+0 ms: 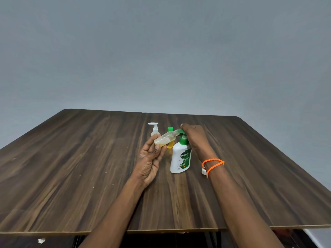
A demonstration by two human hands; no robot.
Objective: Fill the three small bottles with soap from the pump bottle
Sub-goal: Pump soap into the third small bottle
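Two hands work at the pump bottle (180, 156) on the counter (71, 167): the right hand (194, 138) presses its green pump head, the left hand (149, 158) pinches a light, likely slippery clear small bottle (165, 139) low on its body, mouth tilted against the spout.

Small bottles: three – one clear (165, 139), one yellow (170, 144), one white-pumped (155, 130). Pump bottle (180, 158): one. Loose white cap (204, 171): one.

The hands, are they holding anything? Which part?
The left hand grips the small clear bottle near its bottom end, tilted toward the spout. The right hand rests on the pump bottle's green pump head.
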